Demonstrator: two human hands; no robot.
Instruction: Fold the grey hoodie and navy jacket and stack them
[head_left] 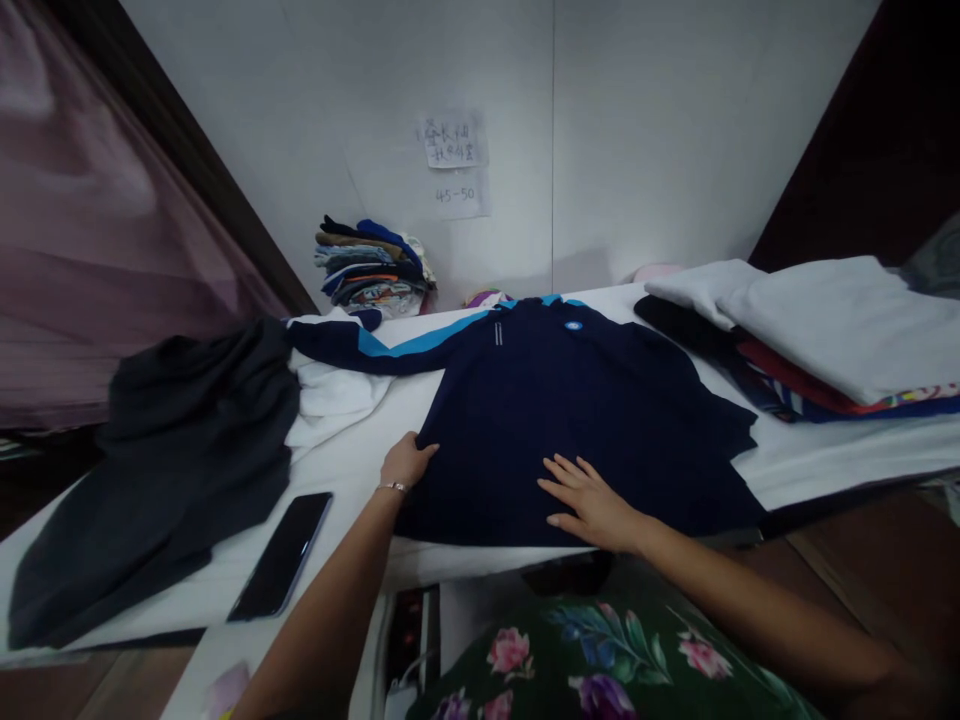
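Note:
A navy zip jacket (570,430) with turquoise shoulder stripes lies spread flat, its collar towards the wall and one sleeve stretched to the left. My left hand (407,462) curls over the jacket's near left edge, holding the fabric. My right hand (592,503) rests on the front of the jacket with its fingers spread and nothing gripped. A black smartphone (281,555) lies face up on the white table (840,465), to the left of my left hand and not touching it.
A dark grey garment (180,470) and white cloth (330,395) lie to the left. Folded clothes (371,268) stand by the wall, with a white-topped pile (817,330) at right. Handwritten notes (452,140) are on the wall. Floral fabric (600,650) lies below the table's near edge.

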